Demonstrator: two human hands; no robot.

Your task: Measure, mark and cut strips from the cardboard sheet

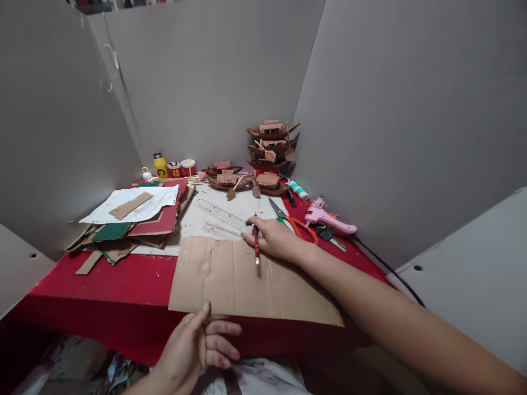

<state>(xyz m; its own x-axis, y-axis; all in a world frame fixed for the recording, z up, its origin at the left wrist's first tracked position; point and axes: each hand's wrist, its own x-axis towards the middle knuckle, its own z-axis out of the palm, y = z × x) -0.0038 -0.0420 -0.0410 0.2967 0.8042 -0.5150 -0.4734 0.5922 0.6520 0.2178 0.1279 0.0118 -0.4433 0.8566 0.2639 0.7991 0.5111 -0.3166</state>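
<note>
A flat brown cardboard sheet lies at the table's front, its near edge jutting over the red cloth. At that edge, my left hand has its thumb on top and a finger just under it; the other fingers hang loosely spread below. My right hand reaches over the sheet's far edge. Its thumb and fingers pinch the near end of a clear ruler, which slants away to the left over white paper. A red and black pencil is also held in this hand, pointing away from me.
Orange-handled scissors, a pink glue gun with a cord and keys lie right. Stacked cardboard with paper stands left. Model boats, cups and a yellow bottle line the back. Grey panels enclose the table.
</note>
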